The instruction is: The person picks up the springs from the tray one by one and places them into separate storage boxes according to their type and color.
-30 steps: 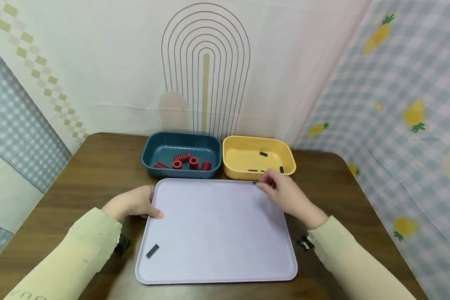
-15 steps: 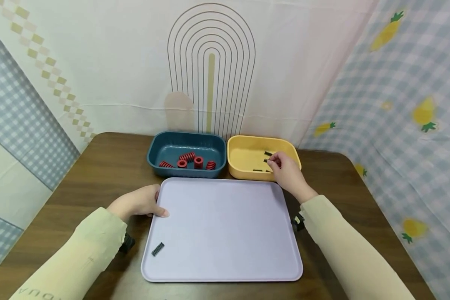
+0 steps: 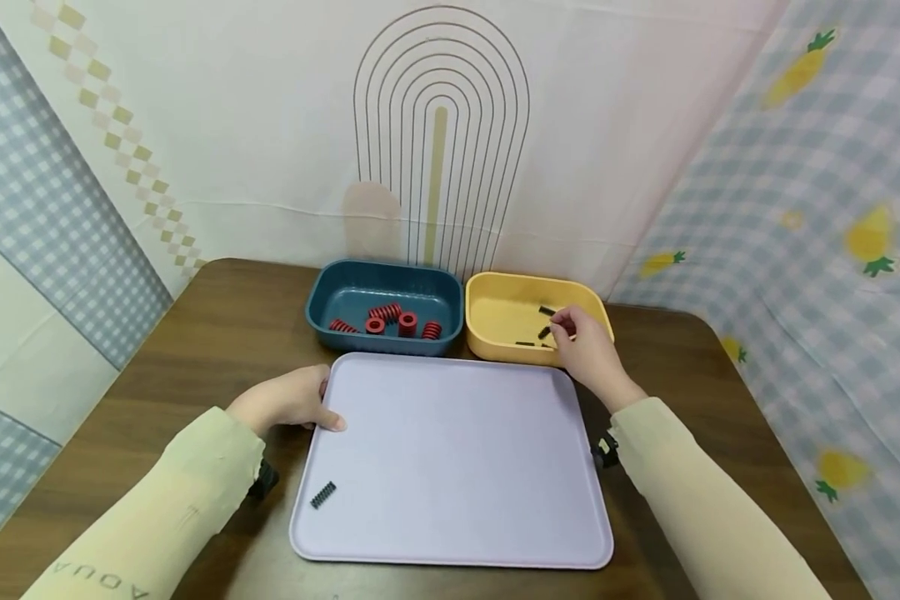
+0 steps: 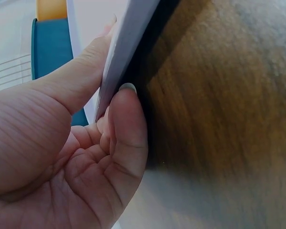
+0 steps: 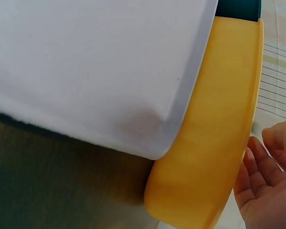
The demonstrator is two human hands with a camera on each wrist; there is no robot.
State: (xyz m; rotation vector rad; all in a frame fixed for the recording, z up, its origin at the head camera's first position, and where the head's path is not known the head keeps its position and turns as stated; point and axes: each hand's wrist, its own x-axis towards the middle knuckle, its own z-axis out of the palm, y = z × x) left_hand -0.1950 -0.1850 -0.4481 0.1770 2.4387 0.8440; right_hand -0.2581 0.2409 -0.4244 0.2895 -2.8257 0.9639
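My left hand (image 3: 294,398) grips the left rim of the pale lilac tray (image 3: 457,458), thumb over the rim. In the left wrist view the fingers (image 4: 128,129) curl at the underside of the edge. My right hand (image 3: 588,350) is over the front right of the yellow bin (image 3: 498,321), pinching a small black coil spring (image 3: 544,332) at its fingertips. Another black spring (image 3: 323,494) lies on the tray's lower left. In the right wrist view the right hand (image 5: 271,176) is beside the bin wall, and the spring is hidden.
Several more black springs (image 3: 547,310) lie in the yellow bin. Left of it, against the bin, stands a dark blue bin (image 3: 322,312) with several thick red springs (image 3: 408,324). Both bins stand behind the tray on the brown wooden table (image 3: 217,333), before a patterned cloth (image 3: 270,125).
My right hand has carried a black spring from the tray's far right edge up over the yellow bin, then lowered it there. My left hand stays on the tray rim. The head view shifts slightly.
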